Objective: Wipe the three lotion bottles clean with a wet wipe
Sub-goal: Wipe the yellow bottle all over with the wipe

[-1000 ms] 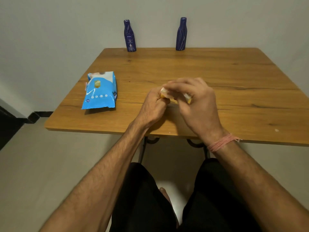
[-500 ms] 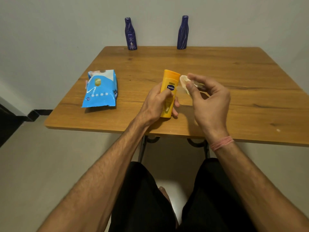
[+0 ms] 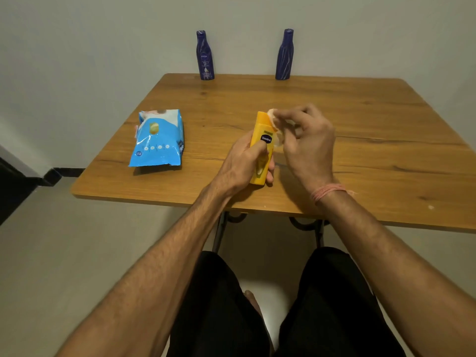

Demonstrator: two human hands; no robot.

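Yellow bottle [image 3: 262,146] in left fingers [image 3: 258,150], wipe [image 3: 276,130] touching

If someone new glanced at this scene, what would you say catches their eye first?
Most likely the yellow lotion bottle at the table's middle, gripped by the left hand while the right hand presses a wet wipe to its top. Next, the bright blue wipes pack lying to the left, and two dark blue bottles upright along the far edge.

A yellow plastic lotion bottle [image 3: 262,148] carries a dark blue oval label. Two dark blue lotion bottles [image 3: 205,56] [image 3: 284,55], a white wet wipe [image 3: 273,119], a blue-and-white wipes packet [image 3: 158,139], an orange-brown wood-grain desk [image 3: 360,119].
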